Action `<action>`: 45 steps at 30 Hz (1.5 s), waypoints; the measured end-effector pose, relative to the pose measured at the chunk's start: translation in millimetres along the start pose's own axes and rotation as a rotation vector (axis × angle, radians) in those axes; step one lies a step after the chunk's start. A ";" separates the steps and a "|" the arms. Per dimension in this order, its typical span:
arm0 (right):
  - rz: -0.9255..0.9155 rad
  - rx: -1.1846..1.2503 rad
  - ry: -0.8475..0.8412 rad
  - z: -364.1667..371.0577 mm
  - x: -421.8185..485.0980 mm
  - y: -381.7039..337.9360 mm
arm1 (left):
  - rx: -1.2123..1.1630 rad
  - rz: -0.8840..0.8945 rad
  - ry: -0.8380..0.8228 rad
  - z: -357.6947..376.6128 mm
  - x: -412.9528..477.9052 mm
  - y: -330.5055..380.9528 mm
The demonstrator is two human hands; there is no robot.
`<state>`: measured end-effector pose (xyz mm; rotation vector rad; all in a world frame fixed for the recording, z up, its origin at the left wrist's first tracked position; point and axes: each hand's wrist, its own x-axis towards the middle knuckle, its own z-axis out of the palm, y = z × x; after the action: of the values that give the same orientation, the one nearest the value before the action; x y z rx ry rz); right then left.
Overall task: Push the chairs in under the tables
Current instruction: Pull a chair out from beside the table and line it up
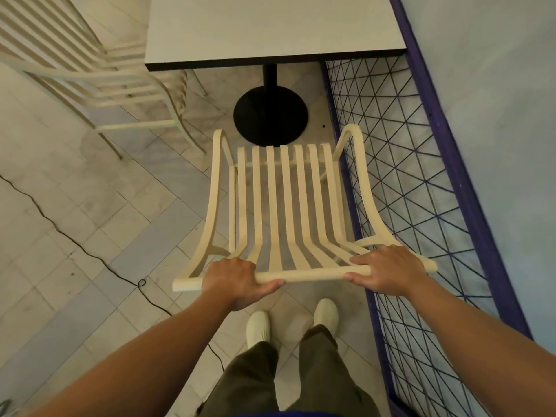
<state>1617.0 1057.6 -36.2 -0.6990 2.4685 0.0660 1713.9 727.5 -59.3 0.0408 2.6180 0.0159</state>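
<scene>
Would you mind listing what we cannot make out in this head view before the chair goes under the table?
- Chair legs: mostly hidden beneath its own slatted seat.
- Table far end: cut off by the top edge.
- Second chair at left: cut off by the left and top edges.
- Palms of left hand and right hand: hidden against the chair's top rail.
- Floor cable: its ends run out of view.

Pale tiled floor (75,224) in a herringbone pattern fills the frame, with a thin black cable (60,230) snaking across at 8 o'clock. A purple-framed wire mesh panel (421,182) runs along 3 o'clock, against a pale blue wall (496,85).
</scene>
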 end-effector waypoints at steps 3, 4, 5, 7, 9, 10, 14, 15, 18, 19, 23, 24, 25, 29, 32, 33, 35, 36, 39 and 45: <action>-0.022 -0.006 -0.021 -3.4 1.5 13.5 | -0.038 -0.019 0.013 -0.1 2.4 12.0; -0.026 -0.008 -0.030 -4.6 2.1 17.9 | -0.046 -0.022 0.012 -1.1 3.5 15.7; -0.030 -0.009 -0.033 -6.4 3.0 22.2 | -0.053 -0.025 0.008 -2.1 5.2 19.2; -0.041 -0.013 -0.031 -10.1 5.4 27.7 | -0.060 -0.031 0.000 -5.3 7.5 23.5; -0.053 -0.002 -0.029 -10.9 7.4 28.8 | -0.052 -0.034 -0.009 -8.6 7.6 23.9; -0.057 0.008 -0.031 -9.6 7.8 29.6 | -0.044 -0.036 -0.016 -10.2 7.4 24.5; -0.067 0.054 -0.078 -10.4 9.3 32.1 | -0.031 -0.031 -0.018 -12.6 7.3 25.6; -0.074 0.057 -0.108 -13.3 10.4 32.6 | -0.036 -0.032 -0.018 -12.4 8.2 25.4; -0.095 0.083 -0.238 -22.5 15.1 33.4 | -0.054 -0.032 -0.039 -11.7 9.0 24.2; -0.094 0.094 -0.276 -24.4 16.5 33.7 | -0.067 -0.032 -0.052 -12.0 8.9 23.7; -0.080 0.099 -0.307 -26.6 17.0 34.4 | -0.159 -0.013 -0.145 -10.7 12.8 16.7; -0.077 0.102 -0.304 -26.9 16.0 34.1 | -0.180 -0.007 -0.168 -9.8 13.7 14.6; -0.072 0.110 -0.302 -27.2 15.1 33.6 | -0.197 -0.003 -0.181 -9.0 14.4 13.1; -0.046 0.158 -0.307 -26.2 11.2 31.8 | -0.223 0.000 -0.156 -7.6 13.7 11.8; -0.036 0.187 -0.325 -20.2 4.5 31.4 | -0.190 0.004 -0.139 -9.5 6.6 17.5; -0.031 0.190 -0.334 -17.3 1.9 32.3 | -0.178 0.006 -0.137 -9.3 4.3 21.1; -0.023 0.188 -0.345 -12.1 -6.3 35.9 | -0.151 0.003 -0.137 -5.8 -1.4 30.3; -0.021 0.186 -0.347 -10.2 -10.9 38.0 | -0.141 0.001 -0.136 -2.8 -4.7 35.4; -0.020 0.178 -0.366 -7.4 -26.4 42.6 | -0.130 -0.006 -0.128 7.8 -16.5 50.1; -0.043 0.183 -0.346 9.2 -40.9 49.3 | -0.135 -0.014 -0.124 14.3 -31.4 64.3</action>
<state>1626.1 1121.0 -27.0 -0.6047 2.0971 -0.0510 1749.9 790.8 -54.7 -0.0228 2.4864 0.1798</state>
